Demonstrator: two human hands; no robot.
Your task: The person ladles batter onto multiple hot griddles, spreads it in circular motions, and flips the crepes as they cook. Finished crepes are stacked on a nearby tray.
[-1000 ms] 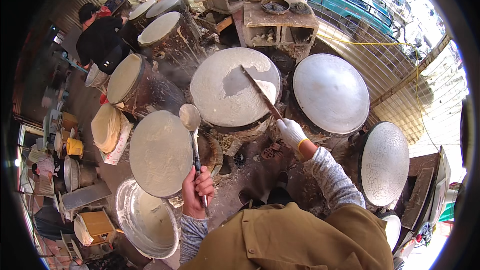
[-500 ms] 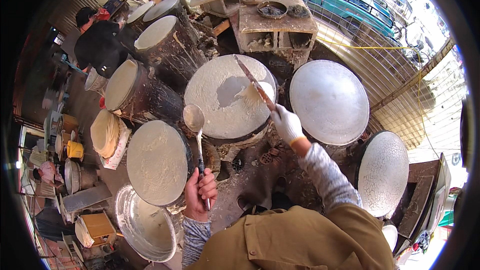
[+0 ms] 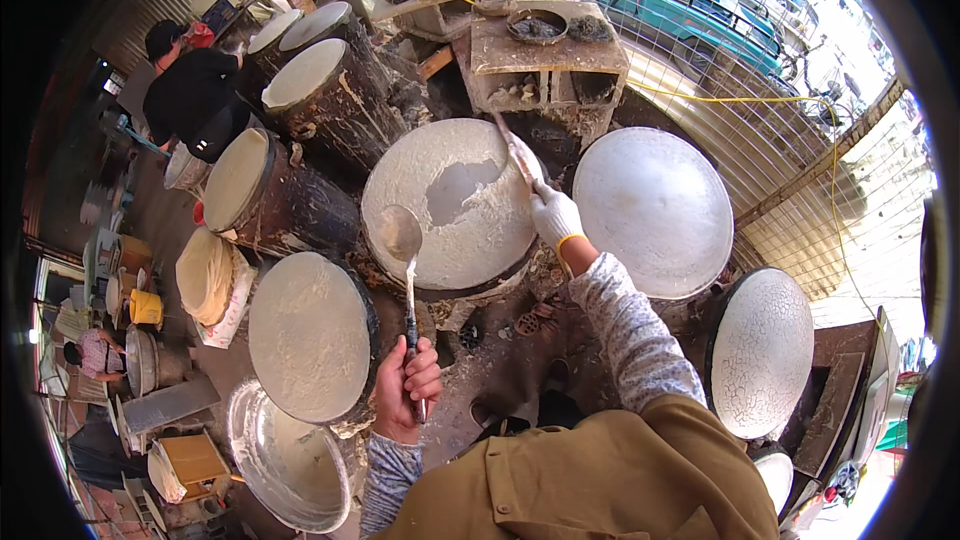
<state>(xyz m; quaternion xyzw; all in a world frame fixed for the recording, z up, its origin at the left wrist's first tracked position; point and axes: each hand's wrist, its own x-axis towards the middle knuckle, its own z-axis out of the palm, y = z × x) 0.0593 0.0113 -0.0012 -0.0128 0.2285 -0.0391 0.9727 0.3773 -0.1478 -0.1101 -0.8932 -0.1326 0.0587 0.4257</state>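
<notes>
A round griddle (image 3: pixel 440 270) in front of me carries lumpy pale batter (image 3: pixel 405 175) around a bare grey patch in its middle. My right hand (image 3: pixel 556 218), in a white glove, is closed around a long, flat, batter-smeared spreader (image 3: pixel 522 157). That spreader lies along the griddle's right rim, its tip pointing away from me. My bare left hand (image 3: pixel 406 388) grips the dark handle of a ladle (image 3: pixel 398 232). The ladle's round bowl hangs over the griddle's near left edge, and pale batter coats its neck. Whether the bowl holds anything is unclear.
A bare pale griddle (image 3: pixel 653 212) stands to the right, with a crackle-surfaced one (image 3: pixel 764 352) nearer me. At left are a batter-coated griddle (image 3: pixel 308 338), a large metal basin (image 3: pixel 338 470) and stacked flatbreads (image 3: pixel 203 275). A person in black (image 3: pixel 195 100) works at far left.
The spreader has swung right, from across the batter to the griddle's right rim. The mound of batter there is flattened. The ladle's bowl now overlaps the griddle's left edge more.
</notes>
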